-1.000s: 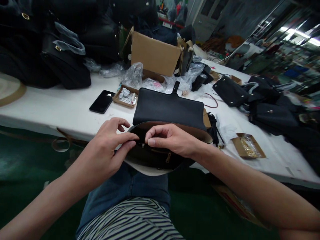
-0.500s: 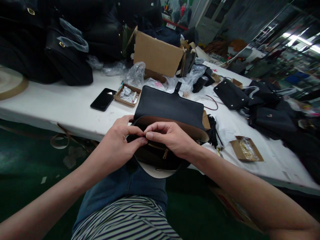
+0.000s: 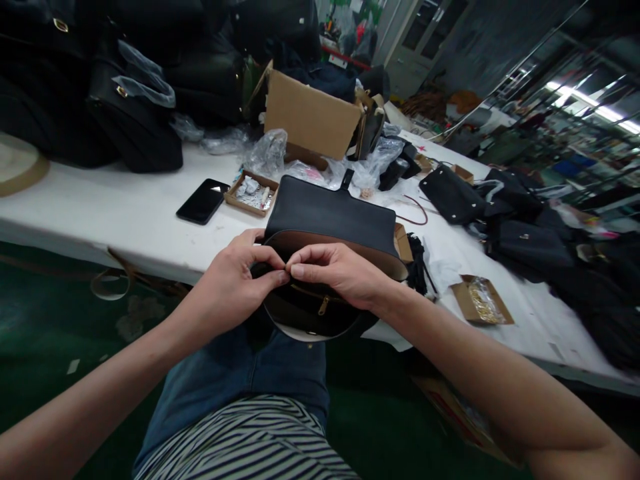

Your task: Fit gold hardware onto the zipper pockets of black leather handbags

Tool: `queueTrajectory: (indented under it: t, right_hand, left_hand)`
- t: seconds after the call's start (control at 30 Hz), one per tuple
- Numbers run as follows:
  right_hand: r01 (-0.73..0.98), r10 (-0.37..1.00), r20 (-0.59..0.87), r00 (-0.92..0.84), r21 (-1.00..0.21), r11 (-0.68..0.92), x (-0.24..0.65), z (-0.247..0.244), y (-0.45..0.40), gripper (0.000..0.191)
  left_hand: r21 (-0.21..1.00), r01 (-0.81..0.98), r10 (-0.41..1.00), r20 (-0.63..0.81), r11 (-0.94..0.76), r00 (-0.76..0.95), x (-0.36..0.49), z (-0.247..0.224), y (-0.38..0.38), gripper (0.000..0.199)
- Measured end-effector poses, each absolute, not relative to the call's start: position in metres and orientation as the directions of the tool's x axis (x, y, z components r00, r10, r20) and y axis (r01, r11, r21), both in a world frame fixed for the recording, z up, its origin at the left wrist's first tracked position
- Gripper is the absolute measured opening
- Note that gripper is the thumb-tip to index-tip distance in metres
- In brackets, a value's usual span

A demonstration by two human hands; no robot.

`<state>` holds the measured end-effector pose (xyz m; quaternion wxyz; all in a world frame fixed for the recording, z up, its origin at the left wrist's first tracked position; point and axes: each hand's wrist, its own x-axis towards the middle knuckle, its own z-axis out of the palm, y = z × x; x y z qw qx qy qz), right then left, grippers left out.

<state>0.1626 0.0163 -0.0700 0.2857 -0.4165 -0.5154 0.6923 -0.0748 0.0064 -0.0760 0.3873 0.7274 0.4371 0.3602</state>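
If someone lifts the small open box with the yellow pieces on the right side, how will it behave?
The small open box looks like thin cardboard, so it would probably flex if squeezed. The clear plastic bag inside may slide when the box tilts, as no lid covers it.

On the tabletop (image 3: 145, 230), the phone (image 3: 203, 201) lies left of the small tray (image 3: 251, 193), which sits left of the open handbag (image 3: 333, 217). Behind the handbag stands the cardboard box (image 3: 311, 110); right of it lies the shallow carton (image 3: 464, 301), holding a plastic packet (image 3: 486, 301).
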Motion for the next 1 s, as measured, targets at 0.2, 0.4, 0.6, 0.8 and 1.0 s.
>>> queueTrajectory:
  t: [0.2, 0.4, 0.6, 0.8, 1.0]
  right_hand:
    - [0.037, 0.858, -0.244, -0.452, -0.966, -0.256, 0.157, -0.073, 0.013, 0.035]
    - [0.107, 0.893, -0.157, -0.422, -0.987, -0.122, 0.156, -0.075, 0.011, 0.034]
    - [0.063, 0.899, -0.129, -0.418, -0.992, -0.113, 0.152, -0.077, 0.009, 0.034]
    - [0.125, 0.837, -0.15, -0.527, -0.987, -0.098, 0.156, -0.073, 0.014, 0.039]
    - [0.206, 0.801, -0.157, -0.578, -0.978, -0.043, 0.162, -0.073, 0.021, 0.037]
  left_hand:
    - [0.876, 0.354, 0.912, 0.195, -0.327, 0.36, -0.075, -0.075, 0.006, 0.007]
    - [0.864, 0.388, 0.918, 0.182, -0.321, 0.353, -0.077, -0.075, 0.006, 0.012]
    - [0.841, 0.414, 0.907, 0.189, -0.348, 0.377, -0.078, -0.073, 0.004, 0.014]
    - [0.833, 0.411, 0.888, 0.185, -0.369, 0.421, -0.083, -0.072, 0.004, 0.015]
    - [0.822, 0.421, 0.877, 0.181, -0.384, 0.446, -0.086, -0.071, 0.004, 0.015]
